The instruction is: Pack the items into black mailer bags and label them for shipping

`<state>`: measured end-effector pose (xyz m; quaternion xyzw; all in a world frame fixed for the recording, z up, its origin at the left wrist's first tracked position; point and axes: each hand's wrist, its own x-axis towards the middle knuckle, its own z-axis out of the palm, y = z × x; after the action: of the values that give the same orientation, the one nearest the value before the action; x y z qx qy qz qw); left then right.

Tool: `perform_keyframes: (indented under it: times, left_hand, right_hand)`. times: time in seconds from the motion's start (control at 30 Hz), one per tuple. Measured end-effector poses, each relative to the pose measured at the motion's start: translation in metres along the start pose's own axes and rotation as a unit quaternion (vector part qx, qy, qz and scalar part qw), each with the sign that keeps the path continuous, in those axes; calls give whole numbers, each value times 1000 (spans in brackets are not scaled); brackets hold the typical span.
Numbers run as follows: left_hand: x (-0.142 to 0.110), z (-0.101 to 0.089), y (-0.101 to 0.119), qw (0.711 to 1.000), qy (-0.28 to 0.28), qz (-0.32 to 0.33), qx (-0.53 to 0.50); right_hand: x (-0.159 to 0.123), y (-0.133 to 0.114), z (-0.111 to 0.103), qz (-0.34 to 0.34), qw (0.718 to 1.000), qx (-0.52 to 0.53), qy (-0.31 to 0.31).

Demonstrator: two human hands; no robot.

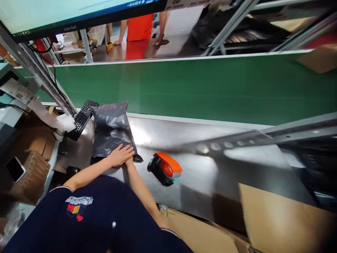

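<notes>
On the head view I am observing the black plastic packaging (112, 131) lying on the left part of the metal table (200, 175), directly before the person; its upper part is bulging, its nearer part is lying flatter, and a dark edge is protruding at the near right corner. I am not able to tell whether one folded bag or two stacked bags are lying there. The left hand (121, 155) is resting palm down at the near right part of the packaging, its fingers extending to the right and overlapping the right hand (129, 161). The right hand is reaching in from below, touching the left; being mostly covered, it is not showing me whether its fingers are spread or curled. To the right of both hands, well apart from them, an orange-and-black handheld item (164, 168) is lying on the metal. A black keyboard (83, 119) is sitting just beside the packaging on the left. Beyond the table I am seeing a green belt (184, 89) running crosswise, and past it a co-worker in an orange top (140, 28) is placing both hands on a dark surface. A phone (15, 169) is lying at far left, and a monitor (79, 15) is hanging above.
</notes>
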<state>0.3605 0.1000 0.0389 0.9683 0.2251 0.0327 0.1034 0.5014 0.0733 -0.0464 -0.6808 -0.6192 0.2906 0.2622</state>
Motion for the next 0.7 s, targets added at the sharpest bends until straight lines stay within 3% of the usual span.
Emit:
perform_keyframes:
  times: [0.07,0.13,0.2,0.27,0.33,0.4,0.57,0.7]
  left_hand:
    - [-50,-4,-1,996,45,-81,-6]
    - [-107,-5,-9,966,106,-231,-40]
    - [-157,-2,-21,900,159,-385,-130]
    - [-186,5,-35,803,187,-495,-273]
    - [-194,14,-45,716,194,-545,-391]
    - [-189,22,-50,671,201,-561,-442]
    - [-172,31,-44,626,239,-567,-479]
    - [-175,29,-46,586,258,-570,-514]
  right_hand:
    - [-33,7,5,27,1000,-4,14]
    - [-69,13,11,0,1000,-3,17]
    - [-93,9,17,-88,995,2,-37]
    - [-95,-8,25,-192,970,1,-146]
    - [-77,-36,35,-258,938,-5,-233]
    - [-49,-68,46,-268,924,-15,-271]
    - [15,-131,72,-158,943,-84,-280]
    - [15,-140,71,-140,950,-103,-260]
